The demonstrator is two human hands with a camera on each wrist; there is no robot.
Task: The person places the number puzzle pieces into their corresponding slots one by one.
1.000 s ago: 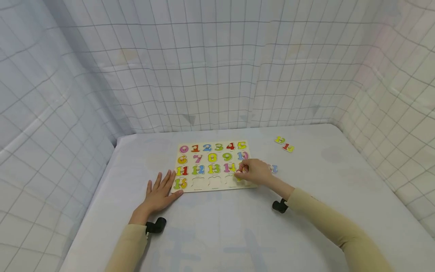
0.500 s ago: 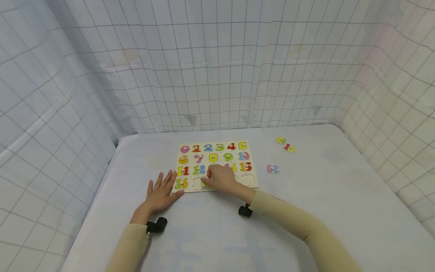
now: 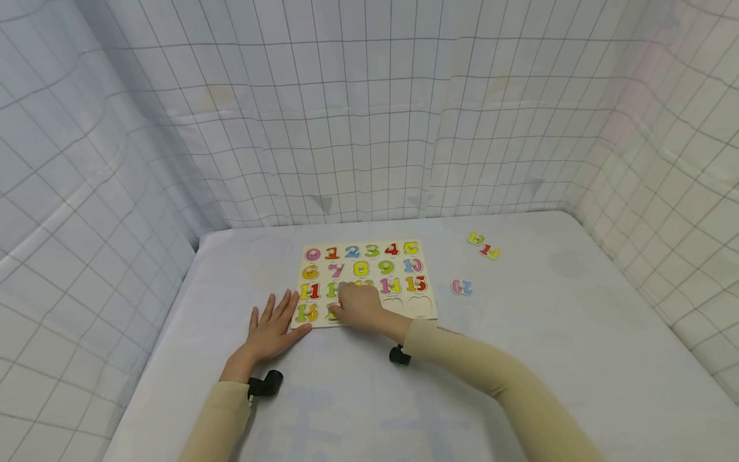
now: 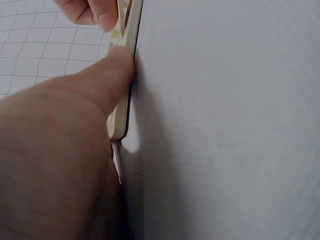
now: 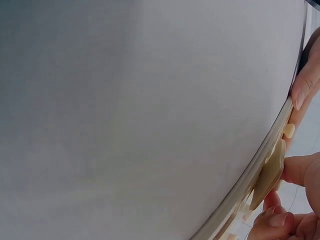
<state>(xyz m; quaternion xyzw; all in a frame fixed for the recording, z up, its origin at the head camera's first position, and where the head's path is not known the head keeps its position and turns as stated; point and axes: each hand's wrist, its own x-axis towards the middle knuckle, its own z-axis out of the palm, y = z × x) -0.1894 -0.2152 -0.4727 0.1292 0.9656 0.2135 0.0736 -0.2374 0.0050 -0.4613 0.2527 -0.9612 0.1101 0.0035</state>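
A wooden number puzzle board lies on the table, its upper rows filled with coloured, knobbed number pieces. My left hand rests flat at its left edge with fingers spread; the thumb lies on the lower left corner. Over the bottom row, my right hand pinches a puzzle piece just right of the green and orange 16. In the right wrist view this piece is tilted against the board, gripped between thumb and fingers. The hand covers most of the piece in the head view.
Right of the board lies a loose pink and blue 20 piece. Farther back are a yellow and green piece and a red and yellow piece. Bare recesses show at the bottom row's right end. Grid-patterned cloth surrounds the table.
My right hand has moved left along the bottom row with the puzzle piece, from the board's right end to beside the 16. The left hand has stayed in place.
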